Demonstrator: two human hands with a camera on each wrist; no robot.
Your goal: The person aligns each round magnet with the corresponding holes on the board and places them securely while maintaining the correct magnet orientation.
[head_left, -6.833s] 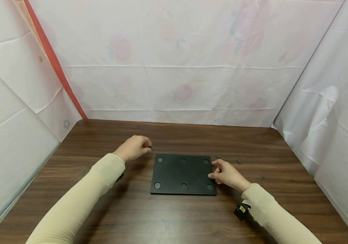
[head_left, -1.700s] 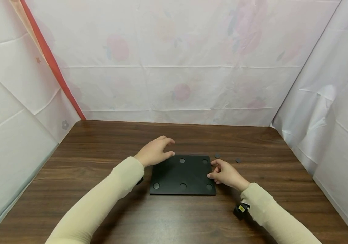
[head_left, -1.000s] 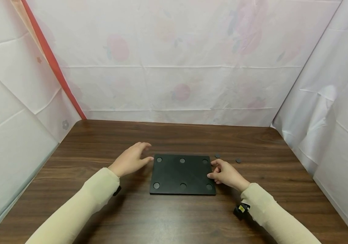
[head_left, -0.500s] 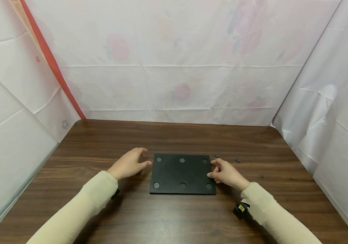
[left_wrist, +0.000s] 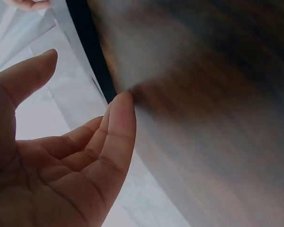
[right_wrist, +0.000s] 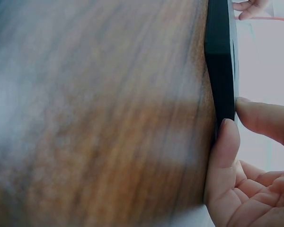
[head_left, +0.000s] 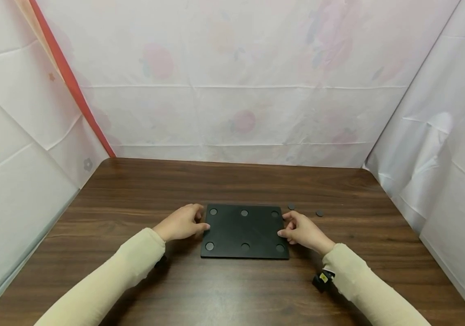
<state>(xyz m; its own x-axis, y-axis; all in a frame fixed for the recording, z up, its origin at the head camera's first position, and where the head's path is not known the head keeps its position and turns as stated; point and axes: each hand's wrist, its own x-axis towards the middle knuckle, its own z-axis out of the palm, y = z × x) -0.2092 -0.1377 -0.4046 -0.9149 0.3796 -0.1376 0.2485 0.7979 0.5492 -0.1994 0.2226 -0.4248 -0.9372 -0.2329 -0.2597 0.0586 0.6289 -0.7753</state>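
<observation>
A black rectangular board [head_left: 245, 231] with round recesses in two rows lies flat on the table. Grey discs seem to fill both left recesses and the back middle one; the others look darker. My left hand [head_left: 181, 223] is at the board's left edge, a fingertip against its side. In the left wrist view the thumb [left_wrist: 35, 73] stands apart above the board. At the right edge my right hand [head_left: 303, 230] pinches the board, thumb on top and a finger against the side [right_wrist: 221, 90]. Two loose dark discs, one nearer [head_left: 291, 207] and one farther right [head_left: 319, 213], lie beyond it.
The brown wood-grain table [head_left: 232, 294] extends around the board. A pale patterned cloth [head_left: 232, 90] hangs behind the table, and white cloth [head_left: 452, 158] hangs along the sides.
Earlier my left hand pinched a disc; the back middle recess has since turned lighter. The hand moved over the board, drew back left, then came to its left edge. The right hand has stayed.
</observation>
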